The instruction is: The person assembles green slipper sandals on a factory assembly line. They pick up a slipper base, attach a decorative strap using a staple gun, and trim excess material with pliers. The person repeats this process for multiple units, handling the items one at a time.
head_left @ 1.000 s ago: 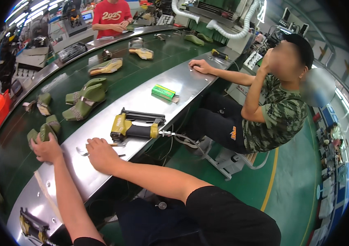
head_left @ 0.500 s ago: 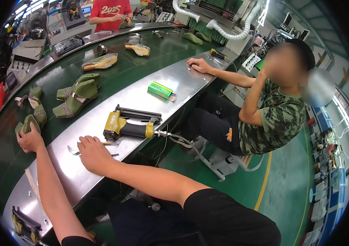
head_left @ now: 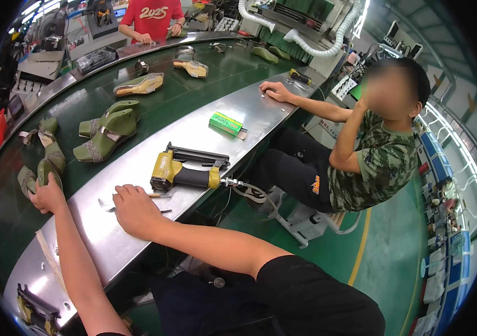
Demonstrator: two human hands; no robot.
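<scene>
My left hand (head_left: 49,196) is closed round the heel end of a green shoe last (head_left: 53,161) wearing a strappy sandal upper, over the green belt. A second green last (head_left: 26,179) lies against it on the left. My right hand (head_left: 137,210) lies palm down on the metal ledge (head_left: 90,238), fingers extended. From under its fingertips pokes a curved metal tool (head_left: 105,206); what lies beneath the palm is hidden. A thin stick-like tool (head_left: 160,195) is beside that hand. Just beyond rests a yellow and black pneumatic staple gun (head_left: 185,172) with its air hose.
Sandals on green lasts (head_left: 108,134) and tan-soled shoes (head_left: 139,84) stand along the belt (head_left: 154,115). A green box (head_left: 227,123) sits on the ledge. A seated co-worker (head_left: 384,134) rests a hand there; another in red (head_left: 154,19) stands across. A second staple gun (head_left: 38,311) is at lower left.
The view has shifted slightly. My left hand and the last it grips have turned a little; my right hand stays on the ledge. The hands of the person in red have moved apart.
</scene>
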